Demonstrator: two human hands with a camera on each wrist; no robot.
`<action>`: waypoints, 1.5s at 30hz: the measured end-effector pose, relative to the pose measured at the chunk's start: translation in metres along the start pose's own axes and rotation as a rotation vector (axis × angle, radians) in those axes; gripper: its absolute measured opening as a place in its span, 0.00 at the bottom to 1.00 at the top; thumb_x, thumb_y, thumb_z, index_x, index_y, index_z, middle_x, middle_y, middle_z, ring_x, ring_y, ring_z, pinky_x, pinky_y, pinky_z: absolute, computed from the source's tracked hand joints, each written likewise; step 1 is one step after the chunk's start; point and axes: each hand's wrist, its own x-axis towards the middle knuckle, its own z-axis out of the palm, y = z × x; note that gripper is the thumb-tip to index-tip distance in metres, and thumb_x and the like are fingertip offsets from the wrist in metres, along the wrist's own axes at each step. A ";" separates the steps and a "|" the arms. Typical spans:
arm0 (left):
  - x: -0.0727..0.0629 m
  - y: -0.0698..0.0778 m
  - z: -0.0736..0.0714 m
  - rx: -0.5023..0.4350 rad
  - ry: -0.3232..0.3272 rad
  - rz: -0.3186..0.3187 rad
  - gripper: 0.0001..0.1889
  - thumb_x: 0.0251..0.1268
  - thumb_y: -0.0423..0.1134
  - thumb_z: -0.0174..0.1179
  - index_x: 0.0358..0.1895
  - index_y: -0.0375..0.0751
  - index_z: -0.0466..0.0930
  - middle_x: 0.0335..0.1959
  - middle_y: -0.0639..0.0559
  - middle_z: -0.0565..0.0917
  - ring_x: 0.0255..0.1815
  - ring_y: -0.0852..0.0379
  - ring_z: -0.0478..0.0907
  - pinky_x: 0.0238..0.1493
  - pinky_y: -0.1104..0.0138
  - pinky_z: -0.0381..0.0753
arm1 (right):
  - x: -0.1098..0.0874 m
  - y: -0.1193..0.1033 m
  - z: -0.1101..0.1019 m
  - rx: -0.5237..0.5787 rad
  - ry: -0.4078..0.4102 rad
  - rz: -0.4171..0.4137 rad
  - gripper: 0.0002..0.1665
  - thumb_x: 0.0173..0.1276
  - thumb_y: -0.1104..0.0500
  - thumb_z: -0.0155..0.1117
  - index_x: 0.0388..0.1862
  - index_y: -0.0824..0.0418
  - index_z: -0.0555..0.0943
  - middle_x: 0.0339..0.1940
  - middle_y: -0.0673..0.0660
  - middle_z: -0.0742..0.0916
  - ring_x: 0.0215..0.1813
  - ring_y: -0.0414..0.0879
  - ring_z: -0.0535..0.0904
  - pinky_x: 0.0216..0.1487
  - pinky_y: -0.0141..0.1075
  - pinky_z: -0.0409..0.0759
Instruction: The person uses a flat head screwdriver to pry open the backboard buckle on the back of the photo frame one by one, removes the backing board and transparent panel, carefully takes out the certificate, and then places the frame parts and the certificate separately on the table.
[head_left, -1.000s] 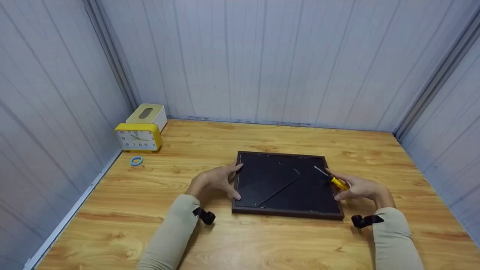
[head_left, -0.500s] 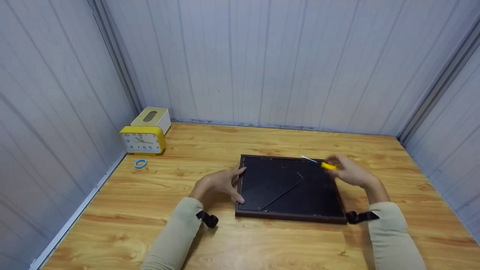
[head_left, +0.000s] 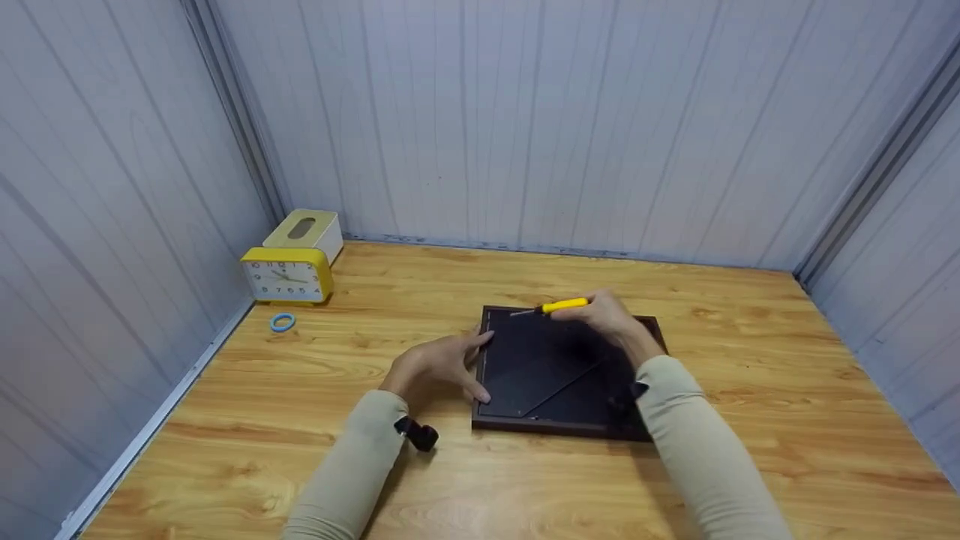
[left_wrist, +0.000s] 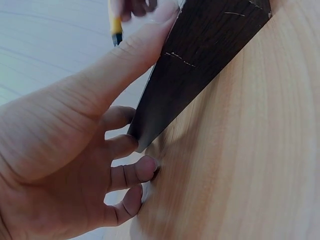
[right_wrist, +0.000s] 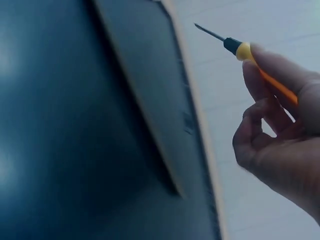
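Note:
A dark picture frame (head_left: 540, 360) lies with its black back facing up on the wooden table, its folded-flat stand showing as a slanting line. At its left edge, my left hand (head_left: 439, 364) grips the rim, thumb and index finger reaching onto the back. In the left wrist view the other fingers curl by the frame's brown side (left_wrist: 185, 65). My right hand (head_left: 609, 319) pinches a yellow-handled screwdriver (head_left: 566, 304) over the frame's far part. The screwdriver's metal shaft (right_wrist: 209, 31) points left in the head view. My right forearm hides the frame's right part.
A yellow alarm clock (head_left: 289, 277) stands at the back left, before a white tissue box (head_left: 326, 232) with a tan lid. A small blue ring (head_left: 282, 322) lies nearer on the table (head_left: 360, 315). Pale panelled walls (head_left: 495, 127) enclose the back and sides.
My right hand has left the frame's right edge, lifting and moving left across it with the screwdriver. My left hand stays at the left edge.

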 end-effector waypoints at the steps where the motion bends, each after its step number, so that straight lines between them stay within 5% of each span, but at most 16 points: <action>1: 0.001 0.000 0.000 0.008 -0.001 0.002 0.65 0.45 0.54 0.79 0.82 0.48 0.42 0.81 0.44 0.32 0.80 0.51 0.43 0.74 0.60 0.57 | 0.003 0.002 0.006 0.002 -0.006 0.008 0.23 0.54 0.58 0.82 0.47 0.67 0.88 0.43 0.59 0.90 0.39 0.46 0.78 0.43 0.36 0.77; 6: 0.003 -0.002 0.000 0.033 -0.003 -0.022 0.66 0.42 0.58 0.79 0.82 0.52 0.43 0.82 0.44 0.33 0.81 0.49 0.38 0.76 0.56 0.51 | 0.014 0.005 0.027 0.040 -0.049 0.033 0.22 0.57 0.62 0.79 0.51 0.66 0.87 0.57 0.62 0.86 0.48 0.48 0.83 0.51 0.40 0.81; 34: 0.000 -0.003 -0.001 0.027 -0.020 -0.056 0.64 0.41 0.60 0.79 0.82 0.61 0.45 0.81 0.47 0.47 0.79 0.52 0.51 0.73 0.57 0.60 | 0.024 0.008 0.036 -0.052 -0.059 0.013 0.25 0.58 0.58 0.79 0.55 0.64 0.86 0.56 0.61 0.86 0.46 0.48 0.83 0.46 0.36 0.80; 45: 0.000 -0.003 -0.002 -0.003 -0.002 -0.088 0.64 0.38 0.60 0.80 0.81 0.66 0.48 0.82 0.50 0.46 0.80 0.51 0.45 0.75 0.53 0.54 | 0.032 -0.016 0.052 0.029 -0.037 -0.022 0.17 0.62 0.58 0.77 0.46 0.65 0.87 0.39 0.59 0.89 0.39 0.49 0.84 0.46 0.42 0.82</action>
